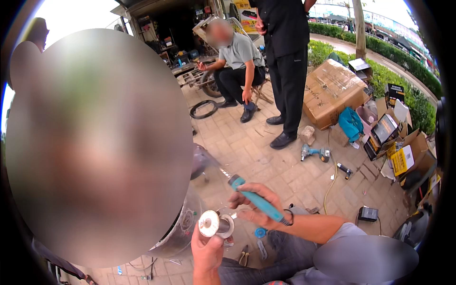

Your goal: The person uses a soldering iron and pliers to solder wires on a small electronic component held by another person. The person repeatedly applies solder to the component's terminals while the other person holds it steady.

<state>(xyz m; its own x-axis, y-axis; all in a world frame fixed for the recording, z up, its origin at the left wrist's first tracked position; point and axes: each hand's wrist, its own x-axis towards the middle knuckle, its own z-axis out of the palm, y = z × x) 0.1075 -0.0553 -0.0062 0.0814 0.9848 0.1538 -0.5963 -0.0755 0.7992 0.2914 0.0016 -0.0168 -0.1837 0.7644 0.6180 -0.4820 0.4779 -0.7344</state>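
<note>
In my left hand (207, 251), near the lower middle, is a spool of solder wire (209, 223) with pale round flanges and grey wire wound between them. My right hand (270, 194) grips a teal-handled soldering iron (260, 202); its metal shaft points up and left, toward the edge of a large blurred area. That blur hides whatever lies near the tip. The right fingers are close to the spool, apart from its flange. Below the hands lie pliers (244, 255), a small blue ring-shaped item (260, 232) and a grey knife-like tool (262, 249).
A teal cordless driver (312, 152), a black hand tool (344, 169), a yellow cable (331, 192) and a black power box (368, 213) lie on the paving. Cardboard boxes (332, 90) line the right. One person (289, 61) stands ahead; another (242, 57) sits beside a tyre (203, 109).
</note>
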